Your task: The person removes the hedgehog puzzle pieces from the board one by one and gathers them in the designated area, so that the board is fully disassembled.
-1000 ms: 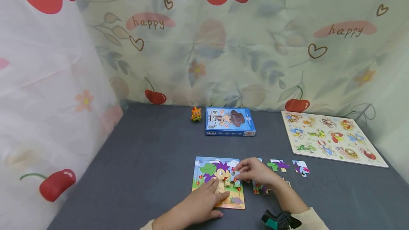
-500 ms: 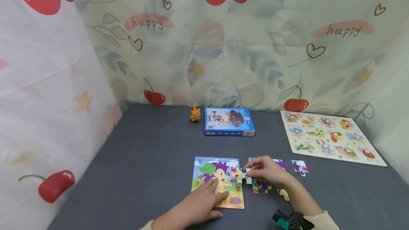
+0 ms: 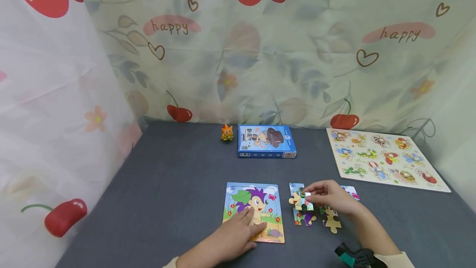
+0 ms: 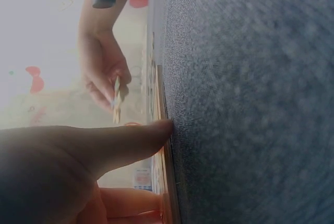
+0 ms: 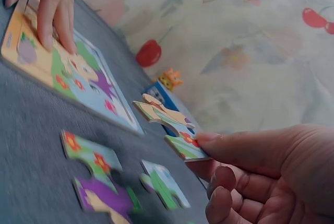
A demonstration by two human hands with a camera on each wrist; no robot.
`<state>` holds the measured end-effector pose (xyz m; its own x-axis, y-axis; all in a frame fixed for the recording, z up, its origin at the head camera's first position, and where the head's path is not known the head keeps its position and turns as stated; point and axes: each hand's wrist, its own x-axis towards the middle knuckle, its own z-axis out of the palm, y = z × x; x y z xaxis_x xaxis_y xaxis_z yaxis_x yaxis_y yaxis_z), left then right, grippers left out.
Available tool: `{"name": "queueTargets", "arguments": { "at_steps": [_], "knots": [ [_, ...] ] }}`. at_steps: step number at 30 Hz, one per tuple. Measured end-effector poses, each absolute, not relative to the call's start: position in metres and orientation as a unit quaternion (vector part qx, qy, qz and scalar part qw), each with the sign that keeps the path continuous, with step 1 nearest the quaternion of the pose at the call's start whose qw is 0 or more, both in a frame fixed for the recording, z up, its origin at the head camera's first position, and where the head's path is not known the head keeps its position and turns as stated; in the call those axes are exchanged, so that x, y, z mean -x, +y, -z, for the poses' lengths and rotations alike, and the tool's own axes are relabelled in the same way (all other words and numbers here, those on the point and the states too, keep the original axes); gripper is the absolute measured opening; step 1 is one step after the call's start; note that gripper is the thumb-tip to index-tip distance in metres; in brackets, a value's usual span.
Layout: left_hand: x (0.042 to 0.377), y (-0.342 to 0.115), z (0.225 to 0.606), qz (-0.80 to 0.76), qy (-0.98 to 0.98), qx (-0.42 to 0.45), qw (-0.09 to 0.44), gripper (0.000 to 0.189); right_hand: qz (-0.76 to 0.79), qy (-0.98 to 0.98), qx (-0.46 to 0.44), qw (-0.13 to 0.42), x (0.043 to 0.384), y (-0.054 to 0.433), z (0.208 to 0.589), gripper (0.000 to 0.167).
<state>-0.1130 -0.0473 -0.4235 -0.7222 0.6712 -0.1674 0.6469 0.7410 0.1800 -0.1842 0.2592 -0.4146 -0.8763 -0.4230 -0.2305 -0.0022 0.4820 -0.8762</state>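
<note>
A square hedgehog picture board (image 3: 273, 234) lies on the dark tabletop. My left hand (image 3: 236, 231) rests on its lower left part, fingers extended; in the left wrist view the thumb (image 4: 138, 139) lies at the board's edge. To the right of the board, my right hand (image 3: 332, 198) pinches a jigsaw piece (image 3: 301, 202) between thumb and fingers, raised above the table. Red flowers and cream shapes show on that piece (image 5: 183, 135) in the right wrist view. Below it lie a purple piece with red flowers (image 3: 305, 217) and a blue-and-green piece (image 5: 166, 185).
A cream-coloured jigsaw piece (image 3: 332, 223) lies near the right forearm, and another piece (image 3: 351, 191) is partly behind the right hand. Farther back stand a blue box (image 3: 267, 143) and a small orange toy (image 3: 227, 132). An insect puzzle board (image 3: 386, 160) lies at the right.
My right hand has moved right, carrying the pinched jigsaw piece off the picture board to above the loose pieces. My left hand has stayed on the board.
</note>
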Motion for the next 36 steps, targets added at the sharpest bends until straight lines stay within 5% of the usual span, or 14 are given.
{"name": "queueTargets", "arguments": {
  "at_steps": [24,36],
  "knots": [
    [0.114,-0.048,0.424,-0.063,0.925,-0.360,0.108,0.046,0.483,0.855,0.029,0.186,0.160,0.327,0.420,0.049],
    [0.113,-0.048,0.423,-0.063,0.924,-0.363,0.098,0.046,0.480,0.862,-0.007,0.162,0.144,0.356,0.432,0.039]
  ]
}}
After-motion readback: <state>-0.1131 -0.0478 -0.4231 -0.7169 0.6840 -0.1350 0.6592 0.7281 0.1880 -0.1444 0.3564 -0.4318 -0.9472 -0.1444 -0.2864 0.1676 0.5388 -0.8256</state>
